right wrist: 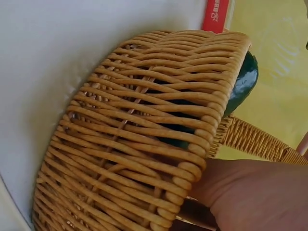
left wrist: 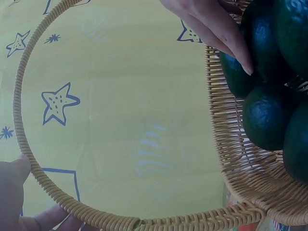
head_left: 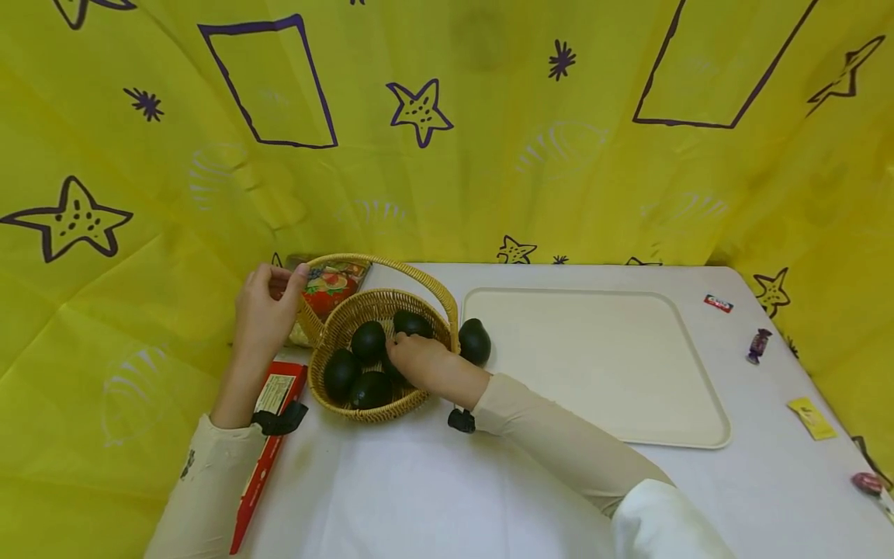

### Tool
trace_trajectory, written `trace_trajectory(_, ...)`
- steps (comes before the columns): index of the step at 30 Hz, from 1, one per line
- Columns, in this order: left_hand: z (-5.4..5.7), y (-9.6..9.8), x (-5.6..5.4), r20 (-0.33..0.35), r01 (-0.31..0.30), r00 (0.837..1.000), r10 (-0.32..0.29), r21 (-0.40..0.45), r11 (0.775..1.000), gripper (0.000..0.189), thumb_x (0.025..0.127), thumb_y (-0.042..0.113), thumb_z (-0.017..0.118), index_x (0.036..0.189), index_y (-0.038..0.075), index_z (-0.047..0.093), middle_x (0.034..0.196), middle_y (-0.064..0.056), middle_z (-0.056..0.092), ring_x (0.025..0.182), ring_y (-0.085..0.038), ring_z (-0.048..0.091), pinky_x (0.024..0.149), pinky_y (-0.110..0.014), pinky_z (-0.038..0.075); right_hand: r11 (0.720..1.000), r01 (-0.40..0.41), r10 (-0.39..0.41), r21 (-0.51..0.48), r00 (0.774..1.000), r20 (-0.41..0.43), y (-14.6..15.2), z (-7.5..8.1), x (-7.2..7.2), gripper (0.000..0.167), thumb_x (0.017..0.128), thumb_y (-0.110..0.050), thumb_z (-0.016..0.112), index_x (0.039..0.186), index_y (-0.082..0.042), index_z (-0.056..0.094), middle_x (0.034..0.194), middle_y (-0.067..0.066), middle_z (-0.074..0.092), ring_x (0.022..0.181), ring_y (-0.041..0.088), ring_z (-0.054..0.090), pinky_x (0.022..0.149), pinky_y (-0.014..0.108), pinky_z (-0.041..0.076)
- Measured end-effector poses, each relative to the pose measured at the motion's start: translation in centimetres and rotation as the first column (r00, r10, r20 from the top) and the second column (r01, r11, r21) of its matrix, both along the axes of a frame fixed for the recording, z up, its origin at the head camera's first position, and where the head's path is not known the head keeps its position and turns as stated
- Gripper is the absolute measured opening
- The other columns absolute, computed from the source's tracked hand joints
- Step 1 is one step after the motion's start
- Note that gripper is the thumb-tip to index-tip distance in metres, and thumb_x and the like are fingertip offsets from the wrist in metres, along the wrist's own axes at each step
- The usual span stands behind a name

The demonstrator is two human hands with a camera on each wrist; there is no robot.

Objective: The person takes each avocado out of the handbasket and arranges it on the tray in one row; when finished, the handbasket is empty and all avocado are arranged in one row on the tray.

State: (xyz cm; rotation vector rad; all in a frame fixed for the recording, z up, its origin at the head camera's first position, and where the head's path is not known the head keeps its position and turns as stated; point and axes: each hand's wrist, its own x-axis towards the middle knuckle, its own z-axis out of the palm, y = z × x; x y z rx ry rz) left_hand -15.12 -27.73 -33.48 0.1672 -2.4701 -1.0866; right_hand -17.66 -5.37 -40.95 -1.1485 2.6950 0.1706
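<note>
A wicker basket (head_left: pixel 366 415) with several dark green avocados (head_left: pixel 342 373) in it stands on the white table. My left hand (head_left: pixel 268 307) holds the basket's arched handle (head_left: pixel 419 273) on its left side; thumb and fingers meet the handle (left wrist: pixel 21 130) in the left wrist view. Down inside the basket, my right hand (head_left: pixel 426 365) bends its fingers over an avocado (left wrist: pixel 233 77), its palm side hidden. The basket's wall (right wrist: pixel 125 134) covers part of that hand (right wrist: pixel 260 192) in the right wrist view. Another avocado (head_left: pixel 475 341) sits outside, against the basket's right side.
A beige tray (head_left: pixel 594 365) lies right of the basket. A red box (head_left: pixel 268 435) is at the left, and a fruit-printed packet (head_left: pixel 335 287) lies behind the basket. Small wrapped sweets (head_left: pixel 757 345) lie along the right edge. A yellow curtain (head_left: pixel 482 186) closes off the back.
</note>
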Motion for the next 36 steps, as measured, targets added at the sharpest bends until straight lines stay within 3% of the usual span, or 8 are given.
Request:
trace_trajectory(10, -0.05, -0.13, -0.01, 0.002, 0.001, 1.000, -0.001, -0.001, 1.000, 0.059, 0.108, 0.052, 0.054, 0.118, -0.005, 0.061, 0.115, -0.022, 0.056, 0.100, -0.029, 0.055, 0.086, -0.039, 0.043, 1.000, -0.009, 0.009, 0.001, 1.000, -0.029, -0.25, -0.11, 0.01, 0.066, 0.101, -0.022, 0.074, 0.158, -0.005, 0.047, 0.138, 0.011, 0.065, 0.115, 0.023, 0.070, 0.079, 0.033, 0.063)
trace_trajectory(17, -0.01, -0.10, 0.01, 0.002, 0.007, 1.000, -0.007, -0.002, 1.000, 0.059, 0.108, 0.052, 0.054, 0.119, -0.005, 0.061, 0.114, -0.022, 0.057, 0.100, -0.028, 0.056, 0.086, -0.039, 0.043, 0.999, -0.020, 0.018, -0.041, 0.998, -0.059, -0.29, -0.38, -0.02, 0.042, 0.098, -0.016, 0.077, 0.136, -0.004, 0.065, 0.124, 0.010, 0.071, 0.106, 0.024, 0.073, 0.074, 0.035, 0.064)
trace_trajectory(21, -0.01, -0.12, 0.03, 0.001, 0.006, 1.000, -0.006, -0.002, 1.000, 0.059, 0.108, 0.052, 0.054, 0.119, -0.005, 0.061, 0.114, -0.022, 0.057, 0.100, -0.029, 0.056, 0.086, -0.039, 0.043, 0.999, -0.028, 0.026, -0.034, 0.997, -0.066, -0.29, -0.39, -0.04, 0.035, 0.097, -0.015, 0.079, 0.128, -0.005, 0.068, 0.121, 0.008, 0.072, 0.103, 0.023, 0.074, 0.071, 0.033, 0.063)
trace_trajectory(25, 0.01, -0.08, 0.03, 0.003, 0.004, 1.000, -0.004, -0.001, 1.000, 0.060, 0.108, 0.053, 0.054, 0.119, -0.005, 0.061, 0.115, -0.023, 0.057, 0.100, -0.029, 0.056, 0.086, -0.038, 0.044, 0.999, -0.032, 0.029, -0.031, 0.997, -0.070, -0.26, -0.24, 0.04, 0.033, 0.097, -0.013, 0.079, 0.127, -0.005, 0.069, 0.120, 0.007, 0.073, 0.101, 0.022, 0.074, 0.070, 0.033, 0.063)
trace_trajectory(32, -0.04, -0.06, 0.05, 0.003, 0.001, 1.000, -0.001, 0.000, 1.000, 0.059, 0.108, 0.052, 0.054, 0.119, -0.006, 0.061, 0.116, -0.023, 0.056, 0.101, -0.029, 0.056, 0.086, -0.037, 0.044, 0.999, -0.049, 0.047, -0.024, 0.996, -0.073, -0.05, -0.18, 0.06, 0.060, 0.094, -0.019, 0.083, 0.148, -0.008, 0.059, 0.126, 0.006, 0.073, 0.106, 0.019, 0.074, 0.073, 0.032, 0.063)
trace_trajectory(36, -0.07, -0.10, -0.03, 0.002, -0.003, 1.000, 0.003, -0.001, 1.000, 0.060, 0.107, 0.053, 0.054, 0.119, -0.005, 0.061, 0.115, -0.023, 0.056, 0.101, -0.029, 0.056, 0.086, -0.037, 0.044, 0.998, -0.066, 0.064, -0.021, 0.993, -0.099, 0.06, -0.15, 0.11, 0.055, 0.094, -0.019, 0.083, 0.144, -0.008, 0.063, 0.122, 0.005, 0.075, 0.101, 0.018, 0.075, 0.070, 0.031, 0.063)
